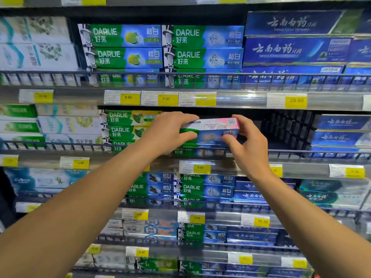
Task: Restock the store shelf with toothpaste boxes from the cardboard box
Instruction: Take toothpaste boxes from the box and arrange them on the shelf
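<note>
Head view: both hands grip one toothpaste box [212, 130] just above centre, over a stack of like boxes [202, 151] on the middle shelf [220, 164]. The left hand [168, 133] pinches its nine o'clock end, the right hand [246, 141] its three o'clock end, fingers closed on it.

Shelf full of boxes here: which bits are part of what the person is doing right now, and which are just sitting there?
In the job:
- pink-topped box, held at both ends
- left hand
- right hand
- box stack under it
- dark gap to the right

Just sitting there:
- lime boxes above
- blue boxes, top right
- price tags
</note>
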A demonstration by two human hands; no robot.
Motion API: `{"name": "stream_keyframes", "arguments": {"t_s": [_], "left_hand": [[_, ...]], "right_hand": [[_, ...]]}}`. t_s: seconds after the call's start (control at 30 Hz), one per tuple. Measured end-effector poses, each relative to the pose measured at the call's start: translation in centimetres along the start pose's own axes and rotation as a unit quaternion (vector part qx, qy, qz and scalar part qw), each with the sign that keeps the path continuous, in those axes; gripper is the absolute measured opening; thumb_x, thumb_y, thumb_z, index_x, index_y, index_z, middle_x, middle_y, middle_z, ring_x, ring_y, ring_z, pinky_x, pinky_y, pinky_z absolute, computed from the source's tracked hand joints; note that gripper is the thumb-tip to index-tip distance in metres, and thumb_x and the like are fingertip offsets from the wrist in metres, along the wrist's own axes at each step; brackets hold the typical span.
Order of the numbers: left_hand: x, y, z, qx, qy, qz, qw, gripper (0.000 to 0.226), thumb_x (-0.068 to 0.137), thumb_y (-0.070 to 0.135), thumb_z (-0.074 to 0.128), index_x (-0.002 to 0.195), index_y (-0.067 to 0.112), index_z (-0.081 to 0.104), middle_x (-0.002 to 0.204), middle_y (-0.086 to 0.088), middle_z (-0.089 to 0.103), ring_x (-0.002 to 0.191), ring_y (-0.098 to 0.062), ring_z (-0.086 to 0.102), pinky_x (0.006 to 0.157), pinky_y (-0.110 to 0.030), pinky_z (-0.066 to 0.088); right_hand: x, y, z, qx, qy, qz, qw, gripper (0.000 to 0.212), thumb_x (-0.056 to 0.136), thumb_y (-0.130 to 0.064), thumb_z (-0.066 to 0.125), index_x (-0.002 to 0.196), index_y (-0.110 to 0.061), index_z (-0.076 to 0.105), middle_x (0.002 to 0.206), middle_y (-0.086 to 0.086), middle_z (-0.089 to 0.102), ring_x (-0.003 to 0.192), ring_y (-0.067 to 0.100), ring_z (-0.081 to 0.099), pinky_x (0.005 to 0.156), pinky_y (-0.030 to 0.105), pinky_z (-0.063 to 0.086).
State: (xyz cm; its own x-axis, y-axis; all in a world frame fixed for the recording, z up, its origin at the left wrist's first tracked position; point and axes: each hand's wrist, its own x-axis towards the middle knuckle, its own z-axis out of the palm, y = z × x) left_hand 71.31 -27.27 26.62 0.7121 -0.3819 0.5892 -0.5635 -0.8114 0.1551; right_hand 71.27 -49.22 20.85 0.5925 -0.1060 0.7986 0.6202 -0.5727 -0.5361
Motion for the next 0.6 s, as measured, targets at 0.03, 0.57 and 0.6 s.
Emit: {"name": "stream_keyframes", "arguments": {"t_s": [0.03,0.57,0.6], "left_hand": [[0.0,0.2,0.0,-0.001,0.001,0.004,1.0,0.051,0.086,0.041,0.065,0.134,0.028,0.053,0.125,0.004,0.062,0.113,-0.018,0.055,0.098,-0.039,0.043],[-4.1,-0.6,2.3,-0.145,0.098,-0.154,0.972,0.08,0.086,0.032,0.065,0.151,0.029,0.019,0.15,0.002,0.036,0.133,-0.021,0.039,0.107,-0.04,0.037],[-4.3,-0.5,2.6,-0.167,0.101,-0.161,0.967,0.081,0.086,0.031,0.066,0.151,0.029,0.018,0.15,0.002,0.036,0.133,-0.021,0.04,0.107,-0.041,0.037]], "right_hand": [[0.0,-0.1,0.0,0.008,0.011,0.004,1.0,0.043,0.082,-0.021,0.07,0.122,-0.023,0.056,0.11,-0.011,0.064,0.099,0.005,0.061,0.088,0.029,0.051],[2.0,1.8,-0.2,0.012,0.029,0.126,0.992,0.032,0.082,-0.024,0.07,0.114,-0.019,0.065,0.095,-0.007,0.07,0.079,-0.002,0.061,0.069,0.006,0.044],[2.1,2.0,-0.1,0.01,0.027,0.128,0.991,0.034,0.082,-0.024,0.07,0.115,-0.018,0.065,0.096,-0.006,0.07,0.08,-0.002,0.061,0.066,0.001,0.04]]}}
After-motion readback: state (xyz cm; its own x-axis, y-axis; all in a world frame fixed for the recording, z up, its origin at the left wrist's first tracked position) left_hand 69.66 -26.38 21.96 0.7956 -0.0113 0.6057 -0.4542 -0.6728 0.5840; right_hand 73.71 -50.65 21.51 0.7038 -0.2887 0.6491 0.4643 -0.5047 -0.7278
